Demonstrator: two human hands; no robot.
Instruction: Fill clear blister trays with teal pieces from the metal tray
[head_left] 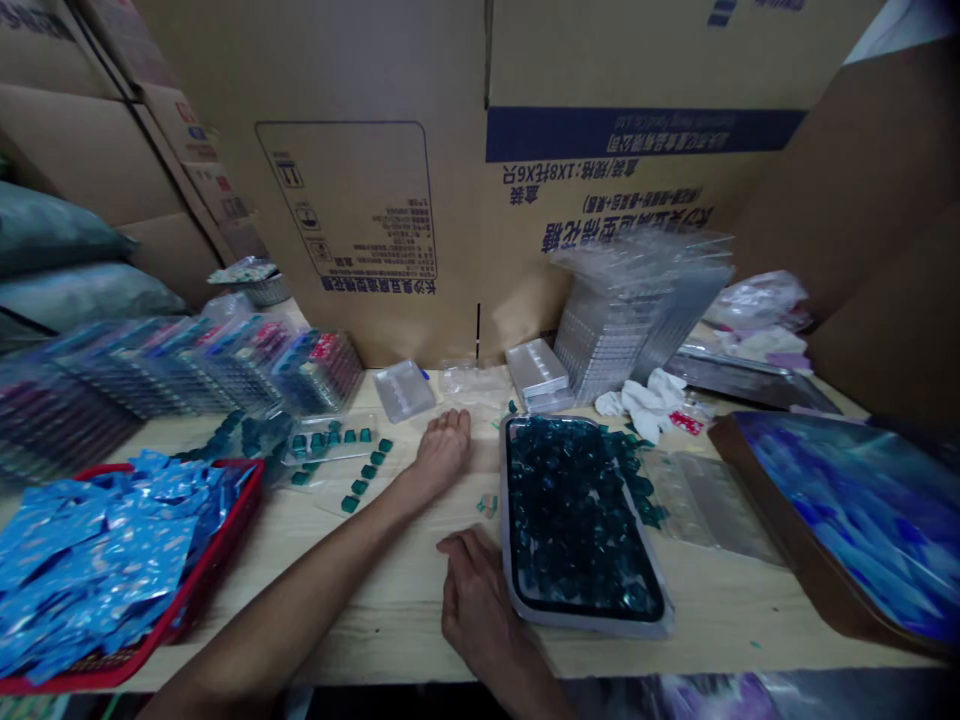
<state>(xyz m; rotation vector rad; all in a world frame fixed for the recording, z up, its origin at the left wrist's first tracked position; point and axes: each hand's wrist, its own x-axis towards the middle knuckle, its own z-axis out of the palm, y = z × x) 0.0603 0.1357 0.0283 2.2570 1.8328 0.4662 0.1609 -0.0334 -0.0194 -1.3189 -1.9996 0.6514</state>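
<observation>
Two bare hands are over the wooden tabletop [420, 610]: the left hand [444, 447] reaches farther out, its fingers bent down, and I cannot tell whether they close on anything. The right hand [480, 590] lies nearer the person, fingers loosely curled and pointing away and to the left; whether it pinches something is hidden too. One small teal scrap [487, 505] lies between them.

Just right of the right hand is one metal tray [592, 622], its long axis running away from the person with the far end leaning left. It is heaped with dark teal cubes [577, 510], too many to count, and more spill past its right side. Left of the left hand, five loose cubes [359, 487] form one slanting row from far right to near left. Beside them one clear blister tray [352, 452], long axis crosswise, has about five cubes along its far row.

Farther left stand one red basket [255, 480] of blue sachets [112, 560] and several blurred stacks of filled packs [315, 370]. Right of the metal tray are one clear plastic tray [712, 500] and one brown box of blue film [862, 520]. Behind, a tall stack of clear trays [607, 330] and one large carton [375, 200] block the back.
</observation>
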